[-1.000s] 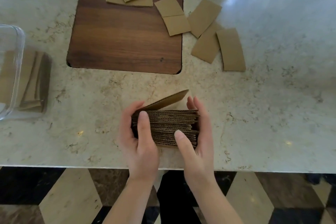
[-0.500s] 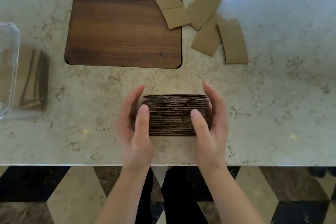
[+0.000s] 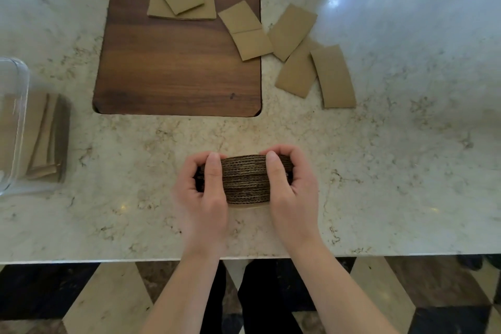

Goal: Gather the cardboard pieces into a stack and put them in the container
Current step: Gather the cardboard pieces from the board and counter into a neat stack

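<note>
A thick stack of brown corrugated cardboard pieces (image 3: 245, 179) stands near the counter's front edge, its ribbed side facing me. My left hand (image 3: 202, 192) grips its left end and my right hand (image 3: 291, 187) grips its right end, thumbs on the front and fingers curled over the top. Several loose cardboard pieces (image 3: 332, 76) lie flat farther back, some on the wooden board (image 3: 176, 73). A clear container (image 3: 13, 127) sits at the left edge with cardboard pieces (image 3: 46, 138) inside it.
The marble counter (image 3: 406, 171) ends just below my wrists, with a dark and light tiled floor (image 3: 54, 293) beneath. The wooden board lies beyond the stack, towards the back.
The raised top piece has been pressed flat onto the stack. Both hands have closed more tightly round the stack's ends, with fingers now curled over its top.
</note>
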{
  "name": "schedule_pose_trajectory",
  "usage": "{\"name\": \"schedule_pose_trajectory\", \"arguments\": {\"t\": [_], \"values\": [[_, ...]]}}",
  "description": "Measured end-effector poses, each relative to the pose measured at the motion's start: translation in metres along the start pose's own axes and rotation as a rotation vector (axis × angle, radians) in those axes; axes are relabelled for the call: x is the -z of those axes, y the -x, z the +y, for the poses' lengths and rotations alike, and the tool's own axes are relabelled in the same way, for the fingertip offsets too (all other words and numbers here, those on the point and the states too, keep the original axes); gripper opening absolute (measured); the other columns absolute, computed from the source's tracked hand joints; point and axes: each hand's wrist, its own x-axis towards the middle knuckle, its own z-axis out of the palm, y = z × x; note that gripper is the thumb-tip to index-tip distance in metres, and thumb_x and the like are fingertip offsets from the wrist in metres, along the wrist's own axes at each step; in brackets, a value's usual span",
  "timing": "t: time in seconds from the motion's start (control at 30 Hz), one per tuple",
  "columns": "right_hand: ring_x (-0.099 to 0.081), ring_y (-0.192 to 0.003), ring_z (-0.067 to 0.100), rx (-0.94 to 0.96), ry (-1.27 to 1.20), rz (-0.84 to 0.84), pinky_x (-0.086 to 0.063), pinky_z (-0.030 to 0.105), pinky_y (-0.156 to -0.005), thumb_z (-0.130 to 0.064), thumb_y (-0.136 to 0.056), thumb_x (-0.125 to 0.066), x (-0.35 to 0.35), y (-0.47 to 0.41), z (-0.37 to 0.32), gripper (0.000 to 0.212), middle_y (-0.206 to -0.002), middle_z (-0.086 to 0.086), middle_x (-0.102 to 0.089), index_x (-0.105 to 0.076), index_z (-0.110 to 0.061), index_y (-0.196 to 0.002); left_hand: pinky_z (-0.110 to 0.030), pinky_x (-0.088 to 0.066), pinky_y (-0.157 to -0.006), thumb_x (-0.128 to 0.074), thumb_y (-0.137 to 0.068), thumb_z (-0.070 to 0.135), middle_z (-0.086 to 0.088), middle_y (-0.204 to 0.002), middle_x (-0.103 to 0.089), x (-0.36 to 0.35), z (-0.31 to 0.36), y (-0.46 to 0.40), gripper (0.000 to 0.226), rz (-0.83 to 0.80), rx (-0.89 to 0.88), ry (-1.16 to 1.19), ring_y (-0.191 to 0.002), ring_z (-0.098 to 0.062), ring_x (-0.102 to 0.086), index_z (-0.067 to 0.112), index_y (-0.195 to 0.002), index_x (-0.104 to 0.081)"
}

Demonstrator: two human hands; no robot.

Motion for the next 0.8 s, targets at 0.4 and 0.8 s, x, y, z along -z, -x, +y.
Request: {"name": "schedule_pose_trajectory", "arguments": {"t": [0.4, 0.8], "values": [[-0.063, -0.114, 0.029, -0.411, 0.707, 0.077, -0.054, 0.038, -0.078, -0.055, -0.082, -0.082, 0.071, -0.18, -0.03, 0.076, -0.128, 0.01, -0.063, -0.055, -0.008, -0.135, -0.009, -0.052, -0.074, -0.057, -0.104, 0.023, 0.01, -0.092, -0.076, 0.002, 0.001, 0.002, 0.019, 0.001, 0.052, 0.024, -0.083, 0.006, -0.067, 0.022, -0.093, -0.072], [-0.071, -0.107, 0.025, -0.532, 0.273, 0.152, -0.06, 0.041, -0.093, -0.041, -0.084, -0.085, 0.03, -0.187, -0.046, 0.046, -0.112, 0.004, -0.075, -0.073, -0.011, -0.116, -0.011, -0.051, -0.074, -0.053, -0.101, 0.044, 0.018, -0.09, -0.075, 0.002, 0.002, 0.003, 0.023, -0.015, 0.036, 0.022, -0.084, 0.002, -0.068, 0.033, -0.094, -0.072]]}}
